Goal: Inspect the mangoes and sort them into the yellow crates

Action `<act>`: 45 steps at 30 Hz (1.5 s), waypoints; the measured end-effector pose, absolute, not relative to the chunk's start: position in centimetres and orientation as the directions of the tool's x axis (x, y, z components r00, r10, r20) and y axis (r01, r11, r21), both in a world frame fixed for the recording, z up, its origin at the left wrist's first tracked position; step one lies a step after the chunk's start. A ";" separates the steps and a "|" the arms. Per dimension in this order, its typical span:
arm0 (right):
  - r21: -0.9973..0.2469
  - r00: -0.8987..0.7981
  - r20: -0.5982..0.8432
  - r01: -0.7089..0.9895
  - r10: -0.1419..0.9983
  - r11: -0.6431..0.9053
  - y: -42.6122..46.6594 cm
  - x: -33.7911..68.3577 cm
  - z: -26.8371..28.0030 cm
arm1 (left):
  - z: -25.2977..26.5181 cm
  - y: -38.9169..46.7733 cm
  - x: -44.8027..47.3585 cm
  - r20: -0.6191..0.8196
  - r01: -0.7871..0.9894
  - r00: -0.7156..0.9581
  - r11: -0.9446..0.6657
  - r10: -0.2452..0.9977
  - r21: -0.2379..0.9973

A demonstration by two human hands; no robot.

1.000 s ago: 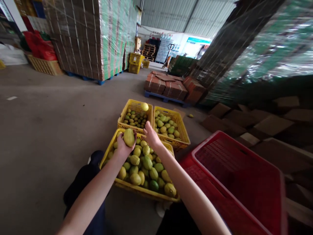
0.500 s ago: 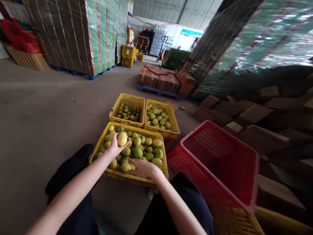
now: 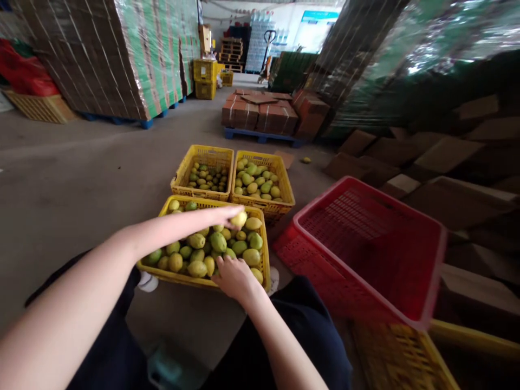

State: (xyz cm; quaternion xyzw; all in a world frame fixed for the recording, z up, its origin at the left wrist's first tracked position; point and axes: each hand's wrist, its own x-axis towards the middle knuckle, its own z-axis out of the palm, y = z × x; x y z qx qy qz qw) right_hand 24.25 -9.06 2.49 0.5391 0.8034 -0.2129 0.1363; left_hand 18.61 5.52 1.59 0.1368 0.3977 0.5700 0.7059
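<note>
Currently, the left hand [image 3: 226,215] has its fingers curled around 1 pale yellow lemon [image 3: 239,219], held over the 2 o'clock part of the front yellow crate [image 3: 265,252]. The right hand [image 3: 234,275] is palm down over the same crate at about 5 o'clock, its fingertips among the yellow and green lemons [image 3: 218,242]; I cannot tell whether it grips any. 2 more yellow crates stand just beyond: the rear-left crate [image 3: 197,193], at 11 o'clock, has smaller, darker fruit low inside, and the rear-right crate [image 3: 286,183], at 1 o'clock, holds larger yellow-green fruit. At 3 o'clock is a tilted red crate [image 3: 333,281], beside the person's knee. Farther off, 1 loose yellow fruit [image 3: 306,160] lies on the floor [image 3: 81,189] at 1 o'clock, and brown cartons [image 3: 260,115] sit on a blue pallet [image 3: 264,135] near 12 o'clock.
</note>
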 end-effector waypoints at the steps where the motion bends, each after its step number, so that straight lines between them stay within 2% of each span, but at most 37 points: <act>1: -0.169 -0.344 -0.457 0.939 0.820 0.300 -9.0 24.3 2.5 | 3.2 7.5 19.7 -0.427 -0.650 0.051 0.354 0.903 0.673; 4: -0.146 -0.297 -0.487 0.955 0.821 0.259 -9.0 24.5 2.3 | 6.4 11.9 20.7 -0.444 -0.501 0.019 0.393 0.896 0.771; 6: -0.164 -0.315 -0.471 0.949 0.824 0.269 -9.0 24.4 2.2 | 6.4 12.8 19.2 -0.434 -0.446 -0.005 0.387 0.901 0.807; 9: -0.204 -0.361 -0.449 0.932 0.818 0.299 -9.2 24.2 2.2 | 2.9 10.9 14.2 -0.420 -0.321 -0.001 0.398 0.907 0.860; 12: -0.232 -0.391 -0.470 0.920 0.792 0.316 -9.4 23.8 2.1 | -2.5 6.2 7.7 -0.376 -0.031 -0.089 0.375 0.922 0.927; 16: -0.236 -0.418 -0.484 0.909 0.769 0.345 -9.3 23.1 1.8 | -7.6 0.3 1.4 -0.400 0.099 -0.167 0.419 0.901 0.903; 18: -0.239 -0.435 -0.487 0.900 0.757 0.364 -9.2 22.8 1.8 | -8.8 -1.3 0.3 -0.361 0.194 -0.122 0.379 0.924 0.905; 21: -0.249 -0.452 -0.489 0.892 0.746 0.377 -8.8 22.5 1.8 | -9.9 -1.7 1.1 -0.257 0.365 0.029 0.229 0.966 0.902; 24: -0.258 -0.450 -0.510 0.893 0.733 0.369 -8.2 22.3 1.7 | -11.1 -0.7 3.5 -0.243 0.553 0.101 0.149 0.965 0.820; 27: -0.274 -0.437 -0.545 0.899 0.715 0.341 -7.1 22.7 1.6 | -12.5 0.5 5.2 -0.274 0.669 0.088 0.147 0.958 0.728; 31: -0.290 -0.380 -0.443 0.918 0.812 0.271 -5.5 24.0 1.5 | -12.9 1.6 5.0 -0.279 0.717 0.109 0.118 0.954 0.686; 34: -0.421 -0.254 -0.274 0.899 0.928 0.122 -4.5 25.0 1.0 | -10.2 2.0 4.6 -0.387 0.645 0.096 0.239 0.917 0.726; 37: -0.705 -0.122 -0.135 0.709 0.983 -0.009 -4.0 25.2 0.2 | -4.6 1.8 5.3 -0.530 0.420 0.180 0.422 0.829 0.803; 40: -0.957 -0.158 -0.143 0.274 0.977 -0.096 -4.0 24.5 -0.2 | 2.0 1.3 6.0 -0.490 0.284 0.412 0.403 0.768 0.870; 41: -0.984 -0.187 -0.163 0.102 0.969 -0.146 -4.2 24.2 -0.1 | 3.9 1.1 5.9 -0.503 0.286 0.452 0.415 0.737 0.864; 43: -0.956 -0.204 -0.200 -0.175 0.958 -0.237 -4.4 23.7 0.3 | 6.1 0.9 5.3 -0.503 0.329 0.446 0.387 0.740 0.861; 45: -0.912 -0.150 -0.226 -0.314 0.963 -0.263 -4.7 23.5 1.0 | 5.9 0.8 4.3 -0.435 0.399 0.374 0.281 0.819 0.873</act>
